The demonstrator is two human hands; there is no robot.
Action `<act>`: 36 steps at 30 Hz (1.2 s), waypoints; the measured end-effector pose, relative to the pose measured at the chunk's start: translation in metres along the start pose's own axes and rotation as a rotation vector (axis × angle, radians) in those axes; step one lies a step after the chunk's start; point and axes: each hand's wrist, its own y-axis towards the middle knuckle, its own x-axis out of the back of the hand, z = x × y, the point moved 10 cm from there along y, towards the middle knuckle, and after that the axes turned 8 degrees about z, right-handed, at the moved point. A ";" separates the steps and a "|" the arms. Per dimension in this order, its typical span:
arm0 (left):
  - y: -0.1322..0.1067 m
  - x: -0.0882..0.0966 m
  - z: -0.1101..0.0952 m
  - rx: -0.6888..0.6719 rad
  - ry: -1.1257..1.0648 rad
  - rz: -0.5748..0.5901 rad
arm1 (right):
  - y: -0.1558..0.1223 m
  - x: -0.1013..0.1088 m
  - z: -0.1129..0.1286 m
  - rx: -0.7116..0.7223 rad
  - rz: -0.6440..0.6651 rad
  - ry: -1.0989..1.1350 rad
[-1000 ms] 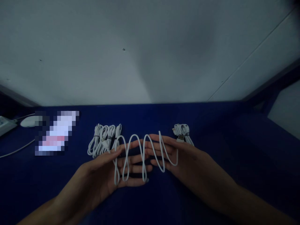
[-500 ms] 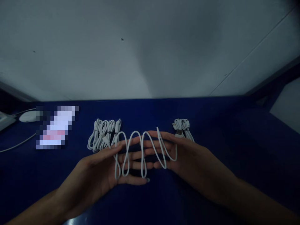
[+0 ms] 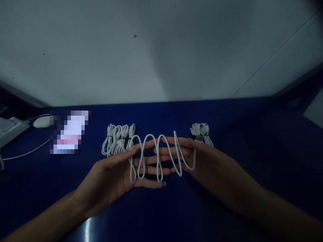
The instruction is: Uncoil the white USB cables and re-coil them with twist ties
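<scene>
A white USB cable (image 3: 157, 154) lies in open zigzag loops across the fingers of both hands. My left hand (image 3: 111, 178) is palm up, its thumb pressing the cable's left end, where a plug pokes out past the thumb. On the other side, my right hand (image 3: 217, 171) pinches the end with the USB plug (image 3: 199, 138) under its thumb. The fingertips of both hands meet or overlap behind the loops. Just beyond the left hand are several tied white cable bundles (image 3: 109, 141). More tied cables (image 3: 204, 129) lie beyond the right thumb, partly hidden by it.
The blue tabletop (image 3: 156, 114) meets a pale wall (image 3: 106, 67) at its back edge. At left lie a pixelated bright rectangle (image 3: 73, 129), a rounded white object (image 3: 41, 122), a white box-like object (image 3: 15, 129) and a white cord (image 3: 27, 154).
The whole view has shifted slightly, so hands and table items sit a little further right and higher. The looped cable keeps its shape, and both hands keep their hold.
</scene>
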 end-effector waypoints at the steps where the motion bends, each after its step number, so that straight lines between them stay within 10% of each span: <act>1: 0.000 -0.001 0.000 -0.002 0.002 0.002 | 0.001 0.000 -0.001 -0.004 -0.001 0.002; 36: -0.005 0.011 -0.002 -0.014 0.022 -0.114 | -0.002 0.015 -0.004 -0.090 -0.150 -0.138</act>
